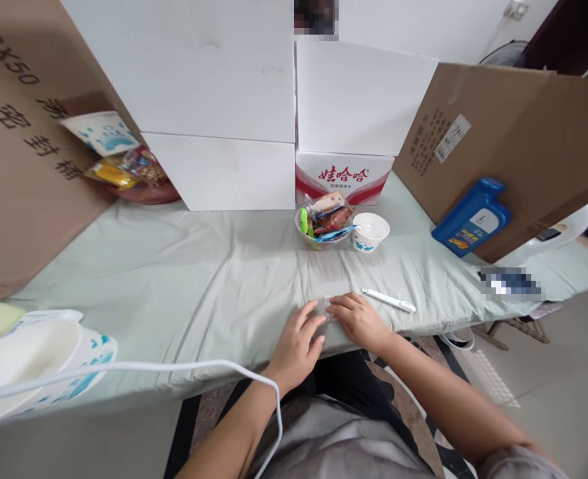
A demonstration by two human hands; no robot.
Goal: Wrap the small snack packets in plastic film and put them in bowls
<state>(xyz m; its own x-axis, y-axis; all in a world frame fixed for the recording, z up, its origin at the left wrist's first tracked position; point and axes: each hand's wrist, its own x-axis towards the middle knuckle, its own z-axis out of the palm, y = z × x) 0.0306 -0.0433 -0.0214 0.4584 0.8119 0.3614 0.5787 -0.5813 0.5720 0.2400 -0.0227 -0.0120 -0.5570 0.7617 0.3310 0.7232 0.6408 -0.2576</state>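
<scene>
A small clear plastic wrapper (327, 307) lies at the front of the cloth-covered table, between my two hands. My right hand (364, 324) has its fingers drawn together, with the fingertips on the wrapper. Just to the left, my left hand (296, 344) is open, its fingers apart and bent towards the wrapper's edge. A slim white pen-like tool (388, 300) rests on the cloth to the right of my right hand. Beyond my hands stand a clear bowl of packaged snacks (328, 223) and a white paper cup (370, 231), side by side.
White boxes (219, 169) line the back, with cardboard (19, 153) on the left. A blue bottle (473, 216) leans at the right cardboard. A white cable (199, 364) crosses over my left forearm. A large paper tub (92, 352) sits at the left front.
</scene>
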